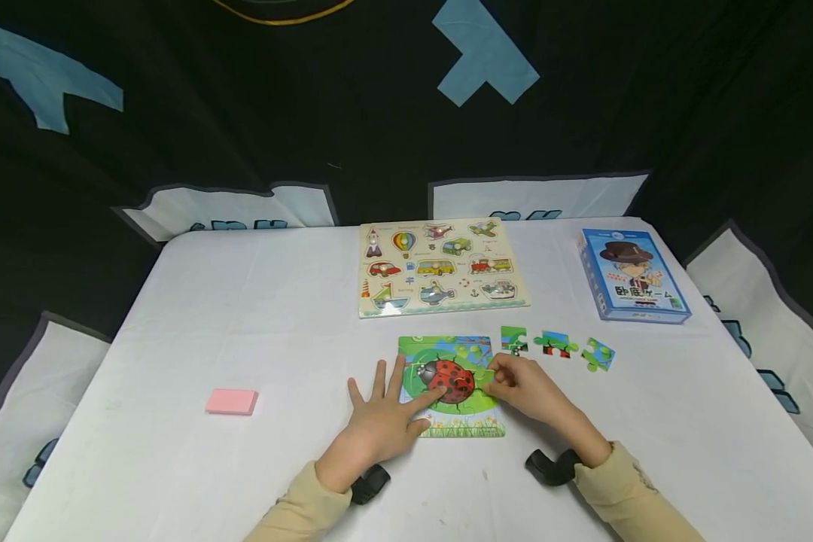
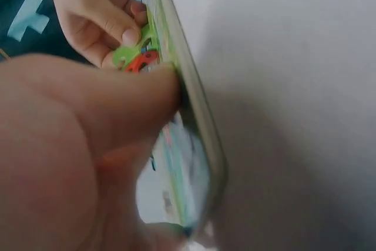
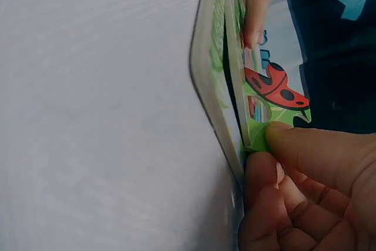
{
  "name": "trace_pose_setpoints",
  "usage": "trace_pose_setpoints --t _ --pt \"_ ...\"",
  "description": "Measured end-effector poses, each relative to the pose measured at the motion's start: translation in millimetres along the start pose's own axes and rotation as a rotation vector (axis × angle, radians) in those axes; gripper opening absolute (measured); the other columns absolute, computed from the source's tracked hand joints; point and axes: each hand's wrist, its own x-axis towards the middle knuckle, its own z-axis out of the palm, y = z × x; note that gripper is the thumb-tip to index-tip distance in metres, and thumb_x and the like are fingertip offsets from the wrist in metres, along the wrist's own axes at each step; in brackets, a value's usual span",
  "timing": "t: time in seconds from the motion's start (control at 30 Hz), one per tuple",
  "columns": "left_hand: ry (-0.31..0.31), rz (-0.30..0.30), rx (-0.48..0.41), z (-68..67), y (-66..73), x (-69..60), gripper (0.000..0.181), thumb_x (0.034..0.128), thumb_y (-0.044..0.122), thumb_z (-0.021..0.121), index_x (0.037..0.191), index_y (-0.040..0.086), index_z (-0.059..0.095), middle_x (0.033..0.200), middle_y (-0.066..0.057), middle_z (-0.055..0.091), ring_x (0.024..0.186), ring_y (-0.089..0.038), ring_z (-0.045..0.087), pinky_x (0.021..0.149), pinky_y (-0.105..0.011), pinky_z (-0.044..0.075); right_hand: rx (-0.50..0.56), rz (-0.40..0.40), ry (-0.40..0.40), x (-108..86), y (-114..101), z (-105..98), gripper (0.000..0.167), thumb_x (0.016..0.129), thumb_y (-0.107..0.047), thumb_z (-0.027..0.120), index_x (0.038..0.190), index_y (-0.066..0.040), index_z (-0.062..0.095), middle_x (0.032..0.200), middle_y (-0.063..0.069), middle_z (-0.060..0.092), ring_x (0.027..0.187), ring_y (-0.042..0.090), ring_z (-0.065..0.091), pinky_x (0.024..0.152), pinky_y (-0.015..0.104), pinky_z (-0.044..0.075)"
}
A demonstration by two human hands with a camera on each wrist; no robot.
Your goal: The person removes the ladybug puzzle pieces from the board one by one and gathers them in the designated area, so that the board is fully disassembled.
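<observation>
A ladybug jigsaw puzzle (image 1: 464, 433) lies in its flat tray on the table. My left hand (image 1: 382, 421) rests with spread fingers on its left part, and the thumb lies at the near edge in the left wrist view. At the puzzle's right side, my right hand (image 1: 531, 388) pinches a green and red puzzle piece (image 3: 276, 89) between thumb and fingers. In the right wrist view this piece is tilted up from the tray, with a gap beneath it. Three loose pieces lie to the upper right: one (image 1: 514, 337), another (image 1: 555, 342) and a third (image 1: 599, 354).
Behind the puzzle lies a wooden vehicle board (image 1: 406, 286). A blue game box (image 1: 637, 278) sits at the back right, and a pink block (image 1: 232, 401) at the left. All are on a white-covered table (image 1: 176, 474) with dark cloth behind it.
</observation>
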Motion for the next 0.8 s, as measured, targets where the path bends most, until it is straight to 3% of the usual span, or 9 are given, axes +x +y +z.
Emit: trace_pose_setpoints --t 0.13,0.23,0.37,0.67,0.8 --pt "-0.005 0.064 0.037 4.3 12.3 -3.6 0.054 0.0943 0.027 0.046 0.136 0.053 0.024 0.149 -0.019 0.004 0.131 -0.045 0.002 0.088 -0.072 0.013 -0.003 0.001 -0.015 1.4 0 0 0.011 0.082 -0.009 0.066 0.086 -0.004 0.057 0.067 -0.002 0.05 0.054 0.01 0.041 0.052 0.025 0.037" --pt "-0.004 0.111 0.041 8.5 21.1 -5.9 0.051 0.0953 0.029 0.043 0.135 0.054 0.024 0.148 -0.021 0.004 0.131 -0.047 -0.001 0.088 -0.072 0.013 -0.008 0.001 -0.018 1.8 0 -1 0.011 0.082 -0.008 0.066 0.086 -0.004 0.057 0.067 -0.002 0.049 0.054 0.01 0.041 0.052 0.025 0.037" --pt "0.004 0.105 0.055 11.5 26.3 -8.0 0.041 0.0951 0.046 0.032 0.134 0.055 0.025 0.148 -0.022 0.001 0.131 -0.046 -0.004 0.089 -0.072 0.012 -0.01 0.002 -0.022 1.8 1 -2 0.011 0.082 -0.008 0.066 0.086 -0.004 0.057 0.066 -0.002 0.049 0.054 0.009 0.041 0.052 0.025 0.037" --pt "0.0 0.089 0.092 12.5 26.1 -7.7 0.041 0.0952 0.046 0.032 0.134 0.057 0.023 0.148 -0.021 0.002 0.131 -0.045 -0.003 0.089 -0.071 0.013 0.061 0.083 -0.006 0.9 2 -3 0.01 0.086 -0.008 0.061 0.09 -0.001 0.054 0.065 0.0 0.058 0.054 0.014 0.051 0.049 0.026 0.039" --pt "-0.003 0.091 0.08 12.5 25.4 -7.2 0.042 0.0949 0.047 0.032 0.134 0.057 0.023 0.149 -0.02 0.001 0.131 -0.045 -0.003 0.089 -0.071 0.012 0.146 0.121 0.024 -7.3 10 -15 0.023 0.088 -0.011 0.06 0.102 0.005 0.053 0.067 0.004 0.06 0.053 0.018 0.053 0.046 0.026 0.04"
